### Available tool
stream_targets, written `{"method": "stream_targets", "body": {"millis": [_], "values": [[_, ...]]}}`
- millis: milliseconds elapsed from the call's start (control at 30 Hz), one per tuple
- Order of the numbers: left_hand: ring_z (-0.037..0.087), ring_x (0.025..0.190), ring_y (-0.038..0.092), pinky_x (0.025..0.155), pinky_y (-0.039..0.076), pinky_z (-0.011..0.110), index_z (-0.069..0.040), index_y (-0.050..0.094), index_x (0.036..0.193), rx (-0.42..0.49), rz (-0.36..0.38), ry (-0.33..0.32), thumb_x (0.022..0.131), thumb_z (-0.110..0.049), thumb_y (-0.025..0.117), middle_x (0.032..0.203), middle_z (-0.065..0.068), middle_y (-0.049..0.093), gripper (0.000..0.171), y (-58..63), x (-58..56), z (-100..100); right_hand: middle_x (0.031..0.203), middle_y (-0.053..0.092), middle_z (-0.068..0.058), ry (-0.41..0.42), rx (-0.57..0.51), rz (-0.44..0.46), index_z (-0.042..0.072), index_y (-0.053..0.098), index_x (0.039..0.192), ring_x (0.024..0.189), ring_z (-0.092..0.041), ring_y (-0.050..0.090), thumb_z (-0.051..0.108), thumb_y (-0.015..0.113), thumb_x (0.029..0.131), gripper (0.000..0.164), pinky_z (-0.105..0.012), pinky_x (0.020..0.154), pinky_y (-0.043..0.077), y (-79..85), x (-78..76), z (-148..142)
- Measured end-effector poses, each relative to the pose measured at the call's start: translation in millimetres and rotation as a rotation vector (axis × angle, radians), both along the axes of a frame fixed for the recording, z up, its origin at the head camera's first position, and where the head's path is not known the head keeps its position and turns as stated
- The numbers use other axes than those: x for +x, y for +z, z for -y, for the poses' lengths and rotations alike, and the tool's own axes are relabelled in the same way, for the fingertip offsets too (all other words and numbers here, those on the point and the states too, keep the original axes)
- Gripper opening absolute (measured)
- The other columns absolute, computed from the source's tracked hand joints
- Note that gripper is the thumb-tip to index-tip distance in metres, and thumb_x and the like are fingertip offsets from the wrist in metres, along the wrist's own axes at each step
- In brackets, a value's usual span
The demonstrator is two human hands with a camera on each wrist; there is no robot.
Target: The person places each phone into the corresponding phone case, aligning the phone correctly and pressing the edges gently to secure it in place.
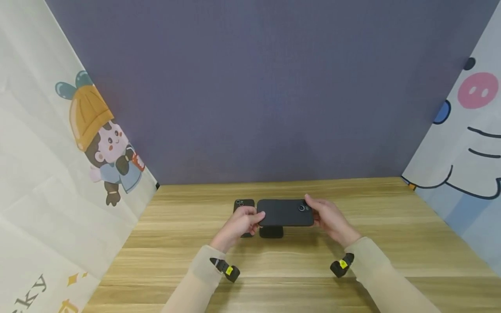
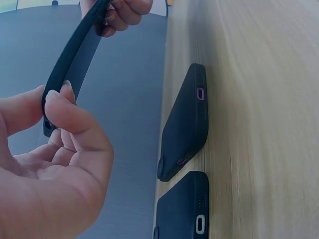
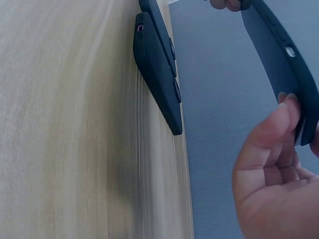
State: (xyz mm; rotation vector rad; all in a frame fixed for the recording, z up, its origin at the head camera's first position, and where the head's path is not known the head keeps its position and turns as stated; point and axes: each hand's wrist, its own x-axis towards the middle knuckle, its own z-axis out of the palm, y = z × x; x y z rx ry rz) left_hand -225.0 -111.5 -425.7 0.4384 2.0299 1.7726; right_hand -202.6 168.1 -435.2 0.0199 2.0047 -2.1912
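Observation:
A black phone case [image 1: 285,213] with a camera opening at its right end is held sideways above the table, between both hands. My left hand [image 1: 243,221] pinches its left end, thumb on the upper face. My right hand [image 1: 326,217] grips the other end beside the camera, thumb at the top corner. In the left wrist view the phone case [image 2: 72,59] looks slightly bowed; whether a phone sits inside I cannot tell. Below lie two more black cased phones: one [image 1: 238,206] partly behind my left hand, another [image 1: 271,232] partly under the held case.
The wood-grain table [image 1: 297,278] runs back to a grey-blue upright panel [image 1: 274,95]. White sheets with cartoon prints stand on the left [image 1: 47,174] and right [image 1: 469,174]. A black strap with a small camera [image 1: 231,271] is on each wrist.

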Motion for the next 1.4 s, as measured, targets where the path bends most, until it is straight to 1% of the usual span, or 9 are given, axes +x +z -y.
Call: {"method": "stream_targets", "body": {"millis": [200, 333, 467, 600, 767, 933, 1133, 1233, 1400], "values": [[0.014, 0.057, 0.049, 0.055, 0.045, 0.025, -0.004, 0.051, 0.076, 0.009, 0.010, -0.013, 0.092, -0.024, 0.063, 0.070, 0.006, 0.056, 0.028, -1.0, 1.0, -0.1, 0.070, 0.062, 0.001, 0.004, 0.056, -0.024, 0.005, 0.064, 0.090, 0.059, -0.012, 0.054, 0.047, 0.051, 0.096, 0.044, -0.031, 0.058, 0.047, -2.5, 0.3, -0.6], [0.014, 0.057, 0.049, 0.055, 0.045, 0.025, -0.004, 0.053, 0.076, 0.011, 0.010, -0.018, 0.092, -0.024, 0.063, 0.071, 0.008, 0.057, 0.028, -0.8, 1.6, -0.4, 0.067, 0.059, 0.002, 0.003, 0.061, -0.021, 0.006, 0.064, 0.087, 0.056, -0.012, 0.051, 0.045, 0.049, 0.097, 0.043, -0.029, 0.055, 0.044, -3.2, 1.1, -0.4], [0.016, 0.059, 0.051, 0.056, 0.047, 0.027, -0.004, 0.054, 0.077, -0.010, 0.001, -0.011, 0.091, -0.025, 0.064, 0.075, 0.014, 0.060, 0.028, -1.7, 2.2, -1.2, 0.067, 0.060, 0.003, -0.032, 0.058, 0.003, 0.007, 0.064, 0.089, 0.056, -0.011, 0.053, 0.042, 0.048, 0.098, 0.039, -0.028, 0.054, 0.044, -2.3, 1.9, 1.8], [0.016, 0.059, 0.052, 0.056, 0.047, 0.028, -0.002, 0.055, 0.078, -0.024, 0.000, 0.002, 0.091, -0.025, 0.065, 0.074, 0.012, 0.062, 0.028, -3.7, 2.3, -2.0, 0.067, 0.061, 0.003, -0.044, 0.050, 0.008, 0.007, 0.063, 0.088, 0.057, -0.010, 0.054, 0.039, 0.049, 0.099, 0.036, -0.026, 0.053, 0.044, -2.5, 2.3, 3.3], [0.016, 0.058, 0.053, 0.055, 0.047, 0.027, -0.003, 0.056, 0.078, -0.014, 0.007, 0.005, 0.090, -0.029, 0.066, 0.073, 0.009, 0.060, 0.030, -2.9, 2.0, -1.9, 0.068, 0.060, 0.003, -0.032, 0.048, -0.009, 0.006, 0.063, 0.089, 0.056, -0.009, 0.052, 0.037, 0.049, 0.099, 0.036, -0.025, 0.052, 0.044, -3.0, 2.9, 3.4], [0.016, 0.058, 0.053, 0.054, 0.047, 0.026, -0.003, 0.057, 0.082, 0.008, 0.038, 0.006, 0.090, -0.033, 0.065, 0.073, 0.008, 0.059, 0.032, -1.2, 1.4, -2.2, 0.068, 0.058, 0.003, -0.036, 0.040, 0.000, 0.006, 0.061, 0.090, 0.055, -0.008, 0.051, 0.036, 0.048, 0.100, 0.035, -0.023, 0.050, 0.042, -4.3, 2.8, 3.4], [0.016, 0.058, 0.052, 0.053, 0.048, 0.025, -0.003, 0.061, 0.088, 0.020, 0.048, 0.043, 0.090, -0.039, 0.063, 0.070, 0.006, 0.057, 0.036, -0.6, -0.4, -2.2, 0.068, 0.058, 0.003, -0.018, 0.028, -0.004, 0.007, 0.061, 0.088, 0.055, -0.009, 0.051, 0.034, 0.045, 0.101, 0.034, -0.023, 0.051, 0.041, -4.4, 3.3, 3.6], [0.016, 0.057, 0.052, 0.054, 0.048, 0.026, -0.004, 0.061, 0.086, 0.027, 0.037, 0.069, 0.089, -0.040, 0.065, 0.067, 0.003, 0.054, 0.037, 0.8, -1.3, -1.7, 0.067, 0.058, 0.003, -0.012, 0.012, -0.004, 0.009, 0.060, 0.085, 0.055, -0.008, 0.051, 0.030, 0.043, 0.102, 0.032, -0.023, 0.050, 0.041, -3.7, 3.8, 4.4], [0.015, 0.055, 0.052, 0.055, 0.049, 0.028, -0.006, 0.058, 0.079, 0.039, 0.005, 0.113, 0.087, -0.041, 0.066, 0.063, 0.002, 0.053, 0.037, 4.1, -2.2, -2.5, 0.068, 0.057, 0.004, -0.008, -0.009, 0.015, 0.009, 0.059, 0.084, 0.055, -0.008, 0.051, 0.034, 0.047, 0.101, 0.032, -0.023, 0.051, 0.041, -3.6, 4.8, 4.6]]}}
